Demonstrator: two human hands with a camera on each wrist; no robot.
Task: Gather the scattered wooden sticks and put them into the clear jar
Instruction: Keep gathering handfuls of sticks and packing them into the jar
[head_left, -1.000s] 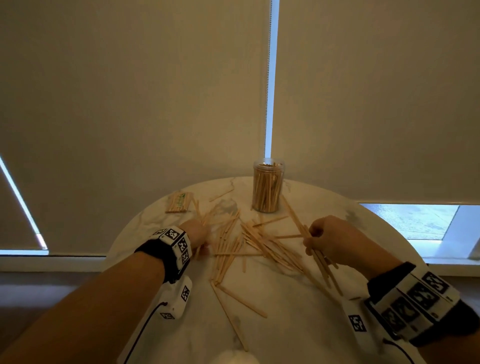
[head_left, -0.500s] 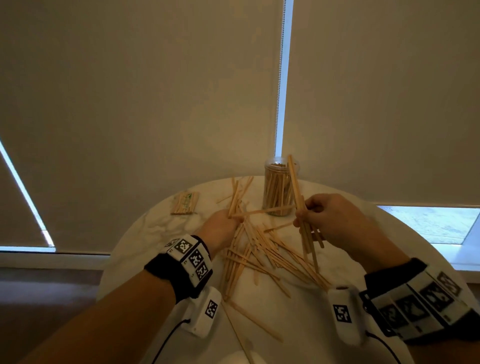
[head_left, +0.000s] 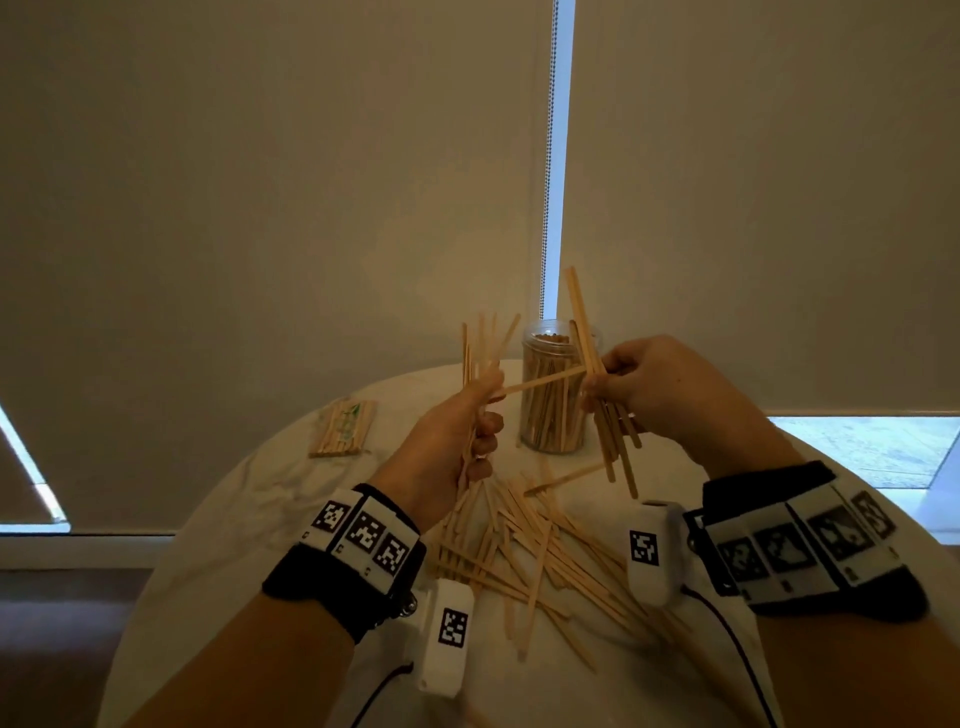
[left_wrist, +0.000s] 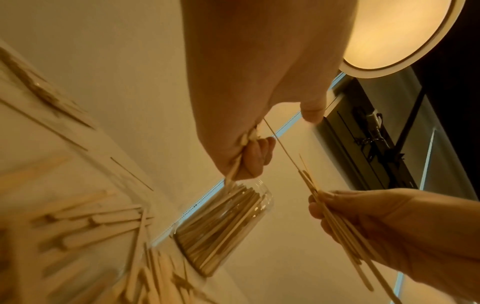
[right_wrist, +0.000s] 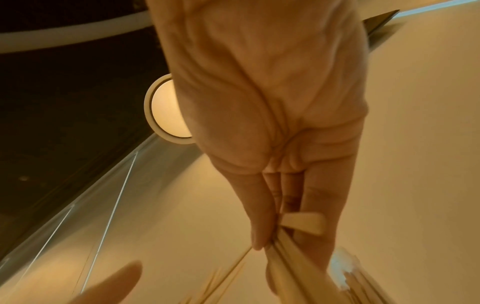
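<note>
The clear jar (head_left: 551, 387), packed with upright wooden sticks, stands at the far side of the round white table (head_left: 249, 530). My left hand (head_left: 467, 426) grips a bunch of sticks (head_left: 480, 343) upright, just left of the jar and above the table. My right hand (head_left: 639, 384) grips another bunch of sticks (head_left: 584, 322) close to the jar's right side. One stick (head_left: 540, 381) runs across between both hands in front of the jar. A loose pile of sticks (head_left: 530, 551) lies on the table between my wrists. The left wrist view shows the jar (left_wrist: 226, 228) below both hands.
A wrapped flat bundle of sticks (head_left: 345, 426) lies at the table's far left. Roller blinds (head_left: 260, 182) hang right behind the table, with a bead chain (head_left: 546, 208) above the jar. The table's edge curves off close on both sides.
Both hands have lifted off the table with their bunches of sticks and drawn together in front of the jar. A stick now spans between them.
</note>
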